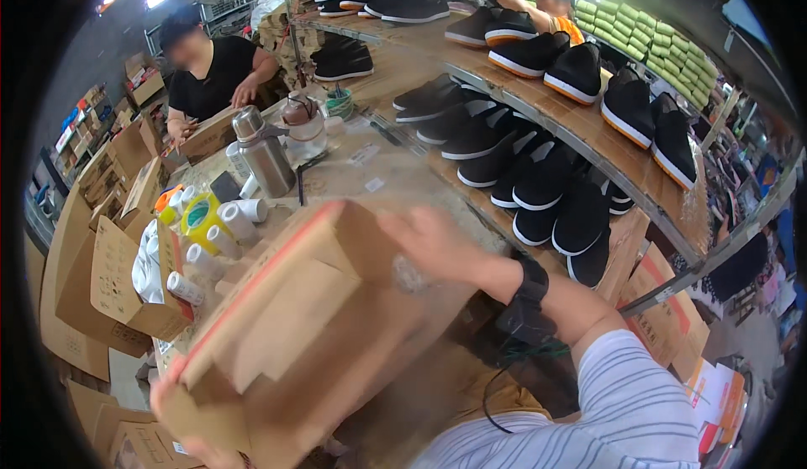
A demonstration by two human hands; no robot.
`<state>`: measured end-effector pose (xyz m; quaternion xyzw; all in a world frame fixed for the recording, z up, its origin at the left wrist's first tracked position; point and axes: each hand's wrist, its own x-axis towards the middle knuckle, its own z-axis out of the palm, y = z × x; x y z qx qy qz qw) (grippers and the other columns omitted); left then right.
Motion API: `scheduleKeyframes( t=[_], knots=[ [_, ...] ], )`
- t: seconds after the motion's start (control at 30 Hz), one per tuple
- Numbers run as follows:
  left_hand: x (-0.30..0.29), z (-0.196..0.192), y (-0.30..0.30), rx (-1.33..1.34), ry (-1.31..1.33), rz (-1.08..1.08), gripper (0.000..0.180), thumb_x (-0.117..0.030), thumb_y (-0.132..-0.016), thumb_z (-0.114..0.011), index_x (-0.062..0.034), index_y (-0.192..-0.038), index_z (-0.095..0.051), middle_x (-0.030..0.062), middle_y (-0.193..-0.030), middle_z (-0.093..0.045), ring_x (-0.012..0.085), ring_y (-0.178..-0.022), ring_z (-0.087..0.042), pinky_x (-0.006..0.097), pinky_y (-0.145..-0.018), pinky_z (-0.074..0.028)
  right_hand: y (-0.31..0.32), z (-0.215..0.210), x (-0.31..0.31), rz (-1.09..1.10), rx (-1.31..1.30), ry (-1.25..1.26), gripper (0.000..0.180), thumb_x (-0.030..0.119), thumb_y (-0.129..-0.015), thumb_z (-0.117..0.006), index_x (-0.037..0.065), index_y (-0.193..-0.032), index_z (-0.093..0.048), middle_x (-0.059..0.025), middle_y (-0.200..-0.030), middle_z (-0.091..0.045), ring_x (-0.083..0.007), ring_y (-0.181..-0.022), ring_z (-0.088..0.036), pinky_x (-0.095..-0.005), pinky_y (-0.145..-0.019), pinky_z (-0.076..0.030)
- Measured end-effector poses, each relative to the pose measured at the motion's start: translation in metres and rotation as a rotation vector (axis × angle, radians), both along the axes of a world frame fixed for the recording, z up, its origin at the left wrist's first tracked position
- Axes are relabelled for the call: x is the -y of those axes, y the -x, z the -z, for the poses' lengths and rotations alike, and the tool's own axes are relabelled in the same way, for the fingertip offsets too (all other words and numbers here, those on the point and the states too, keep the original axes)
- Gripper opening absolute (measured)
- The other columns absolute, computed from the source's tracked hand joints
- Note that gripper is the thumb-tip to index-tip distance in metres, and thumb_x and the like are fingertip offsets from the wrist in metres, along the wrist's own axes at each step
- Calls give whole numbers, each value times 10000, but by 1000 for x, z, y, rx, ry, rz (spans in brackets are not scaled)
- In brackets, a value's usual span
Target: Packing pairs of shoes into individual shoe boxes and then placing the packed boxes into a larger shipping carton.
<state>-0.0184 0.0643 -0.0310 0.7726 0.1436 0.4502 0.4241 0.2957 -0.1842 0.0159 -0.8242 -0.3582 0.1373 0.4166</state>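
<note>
An open cardboard box [277, 326] with a red stripe along its edge is tilted up in front of me, blurred by motion. Its inside faces me and shows bare cardboard walls. My left hand [181, 410] grips the near lower-left corner, partly hidden by the box. At the opposite end, my right hand [437, 242] holds the box's right side, its fingers smeared and partly behind the wall. A dark device is strapped round my right wrist.
Beyond the box stand a steel thermos [265, 154], tape rolls [202, 217] and white label rolls [239, 221]. Black shoes [563, 208] fill the shelves [664, 213] at right. More cartons [130, 276] stand left. A person [214, 74] works across the table.
</note>
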Motion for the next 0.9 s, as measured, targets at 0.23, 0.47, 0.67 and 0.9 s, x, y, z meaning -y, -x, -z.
scheduleKeyframes(
  t=[0.23, 0.47, 0.67, 0.9],
  knots=[
    [-64, 40, -18, 204, 668, 327, 547, -402, -998, -401, 4, -1361, -344, 105, -1277, -513, 216, -1164, -493, 337, -978, -385, 56, 35, -103, -522, 640, -255, 215, 153, -853, -575, 48, -1025, -648, -121, -980, -657, -273, -1021, -589, -445, -967, -397],
    [-95, 47, 14, -155, 114, -90, 740, -475, -924, -520, -72, -1468, -220, 121, -1397, -401, 257, -1259, -423, 366, -1046, -352, 20, 61, -124, -490, 631, -473, 225, 245, -787, -660, 99, -956, -681, -108, -1025, -624, -290, -1007, -556, -403, -874, -438],
    [-41, 34, -22, -638, -206, -335, 1053, -530, -719, -742, -69, -1478, -178, 209, -1476, -254, 308, -1346, -296, 413, -1083, -311, 27, 43, -117, -417, 970, -615, 372, 213, -641, -762, 178, -1001, -672, -105, -1170, -569, -289, -1117, -514, -440, -951, -378],
    [-44, 50, -19, -203, -65, -150, 790, -219, -781, -739, -51, -1429, -319, 146, -1397, -398, 300, -1286, -382, 387, -1071, -307, -10, 107, -145, -270, 422, -506, 589, 184, -720, -744, 28, -1246, -530, -192, -1103, -578, -361, -1064, -537, -406, -957, -414]
  ],
)
